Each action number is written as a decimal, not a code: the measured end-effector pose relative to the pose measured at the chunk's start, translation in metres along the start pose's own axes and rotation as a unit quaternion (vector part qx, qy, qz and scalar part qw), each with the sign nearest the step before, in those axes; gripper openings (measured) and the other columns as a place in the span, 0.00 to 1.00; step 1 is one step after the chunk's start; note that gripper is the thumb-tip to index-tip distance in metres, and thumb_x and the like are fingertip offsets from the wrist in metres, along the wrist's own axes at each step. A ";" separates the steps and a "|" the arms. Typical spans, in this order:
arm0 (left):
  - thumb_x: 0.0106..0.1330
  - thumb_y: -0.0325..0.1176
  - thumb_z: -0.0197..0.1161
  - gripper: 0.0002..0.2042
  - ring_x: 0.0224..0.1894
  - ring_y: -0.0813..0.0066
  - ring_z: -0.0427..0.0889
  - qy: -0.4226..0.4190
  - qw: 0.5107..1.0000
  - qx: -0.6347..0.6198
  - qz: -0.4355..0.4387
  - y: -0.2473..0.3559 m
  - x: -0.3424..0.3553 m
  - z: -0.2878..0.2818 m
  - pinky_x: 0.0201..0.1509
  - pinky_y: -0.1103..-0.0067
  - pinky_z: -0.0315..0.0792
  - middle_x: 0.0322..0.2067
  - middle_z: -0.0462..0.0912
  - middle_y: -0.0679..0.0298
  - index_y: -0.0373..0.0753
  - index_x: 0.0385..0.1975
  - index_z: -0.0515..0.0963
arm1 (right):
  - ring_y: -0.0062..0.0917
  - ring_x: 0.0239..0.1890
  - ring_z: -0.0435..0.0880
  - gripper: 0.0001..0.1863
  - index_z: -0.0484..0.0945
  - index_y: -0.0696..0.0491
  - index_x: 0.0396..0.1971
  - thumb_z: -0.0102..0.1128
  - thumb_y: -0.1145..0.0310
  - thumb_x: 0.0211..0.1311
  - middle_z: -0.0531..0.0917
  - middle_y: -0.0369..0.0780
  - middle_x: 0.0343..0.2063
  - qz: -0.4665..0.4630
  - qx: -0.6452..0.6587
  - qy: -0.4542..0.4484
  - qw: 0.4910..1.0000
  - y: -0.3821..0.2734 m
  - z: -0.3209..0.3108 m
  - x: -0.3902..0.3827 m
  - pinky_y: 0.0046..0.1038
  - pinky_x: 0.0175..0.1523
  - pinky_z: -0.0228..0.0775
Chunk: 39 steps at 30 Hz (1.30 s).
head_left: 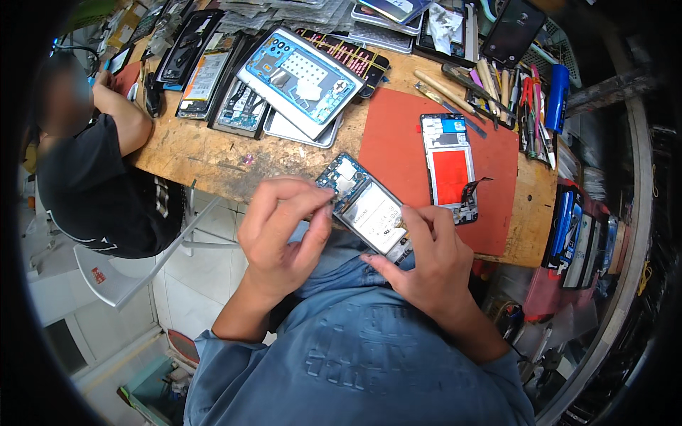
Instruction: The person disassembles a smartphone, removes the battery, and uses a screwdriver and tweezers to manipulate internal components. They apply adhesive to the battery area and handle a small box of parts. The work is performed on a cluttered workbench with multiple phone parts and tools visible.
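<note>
The table [192, 145] stretches in front of the person, from far left to right. The held phone [369, 213] is between the left hand [280, 227] and the right hand [435, 255], over the lap [327, 263] and beside the table's near edge. To its right, a mat [394, 138] lies on the table, with a second phone [450, 170] on it. Beyond the mat's left side, a phone frame [305, 78] lies atop other parts; more phones [206, 78] line up to its left, and plastic bags [305, 13] are heaped behind. Tools [529, 113] lie toward the mat's far right, left of a cylinder [558, 99]. At far left, a co-worker [92, 177] is beside the table, with a chair [121, 277] on their near side.
</note>
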<state>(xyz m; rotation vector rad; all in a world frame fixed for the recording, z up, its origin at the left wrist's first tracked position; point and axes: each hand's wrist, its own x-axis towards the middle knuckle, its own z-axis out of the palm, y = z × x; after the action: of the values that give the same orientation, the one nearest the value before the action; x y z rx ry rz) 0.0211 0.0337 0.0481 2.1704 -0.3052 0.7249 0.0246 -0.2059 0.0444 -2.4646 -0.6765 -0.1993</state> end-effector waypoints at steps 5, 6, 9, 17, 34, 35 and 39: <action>0.59 0.13 0.74 0.14 0.44 0.59 0.91 -0.033 0.999 -0.033 0.023 0.004 -0.002 0.007 0.45 0.70 0.84 0.40 0.88 0.54 0.31 0.45 0.88 | 0.36 0.34 0.88 0.26 0.83 0.56 0.56 0.80 0.68 0.59 0.81 0.40 0.42 -0.029 0.067 0.039 0.997 0.016 0.007 0.016 0.35 0.35 0.81; 0.60 0.14 0.74 0.14 0.44 0.58 0.91 -0.028 0.999 -0.037 0.020 0.004 -0.004 0.009 0.45 0.69 0.84 0.40 0.88 0.53 0.31 0.45 0.87 | 0.37 0.34 0.88 0.24 0.84 0.55 0.56 0.79 0.70 0.60 0.82 0.39 0.41 -0.034 0.078 0.028 0.996 0.014 0.007 0.029 0.36 0.35 0.81; 0.62 0.15 0.74 0.12 0.47 0.56 0.91 -0.014 0.997 -0.059 -0.046 0.006 -0.011 0.018 0.48 0.67 0.83 0.41 0.89 0.53 0.31 0.45 0.86 | 0.41 0.34 0.89 0.15 0.84 0.53 0.48 0.76 0.70 0.63 0.82 0.39 0.38 -0.059 0.086 -0.010 0.995 0.019 0.020 0.060 0.41 0.35 0.80; 0.63 0.22 0.74 0.10 0.42 0.56 0.88 -0.034 0.999 0.029 -0.010 -0.003 -0.008 0.016 0.49 0.64 0.76 0.40 0.89 0.58 0.36 0.42 0.85 | 0.42 0.34 0.88 0.11 0.82 0.53 0.42 0.75 0.70 0.63 0.81 0.41 0.37 -0.060 0.064 -0.059 0.994 0.022 0.012 0.069 0.43 0.36 0.80; 0.60 0.26 0.74 0.08 0.38 0.64 0.84 -0.015 0.997 0.072 -0.030 0.001 -0.034 0.017 0.47 0.68 0.70 0.35 0.87 0.65 0.41 0.38 0.87 | 0.40 0.34 0.87 0.05 0.85 0.58 0.43 0.68 0.74 0.72 0.86 0.45 0.37 0.011 0.085 -0.100 0.991 0.024 -0.071 0.061 0.37 0.41 0.79; 0.60 0.25 0.74 0.08 0.39 0.62 0.84 -0.004 0.994 0.097 -0.054 -0.007 -0.036 0.010 0.47 0.67 0.71 0.35 0.88 0.64 0.40 0.39 0.86 | 0.38 0.36 0.86 0.05 0.84 0.58 0.42 0.68 0.73 0.73 0.86 0.45 0.37 -0.009 0.109 -0.060 0.992 0.020 -0.076 0.065 0.36 0.42 0.79; 0.62 0.25 0.74 0.14 0.46 0.57 0.84 -0.006 0.985 0.108 -0.137 -0.031 -0.036 -0.011 0.53 0.66 0.71 0.42 0.89 0.60 0.39 0.47 0.85 | 0.33 0.42 0.83 0.06 0.82 0.61 0.43 0.64 0.73 0.79 0.84 0.46 0.39 -0.056 0.202 0.114 0.971 0.009 -0.066 0.077 0.33 0.50 0.78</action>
<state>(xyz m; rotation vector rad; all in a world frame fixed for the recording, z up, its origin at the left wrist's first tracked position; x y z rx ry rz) 0.0018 0.0614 0.0132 2.3606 0.0711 0.6104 0.0960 -0.2174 0.1164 -1.9815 -0.6801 -0.3455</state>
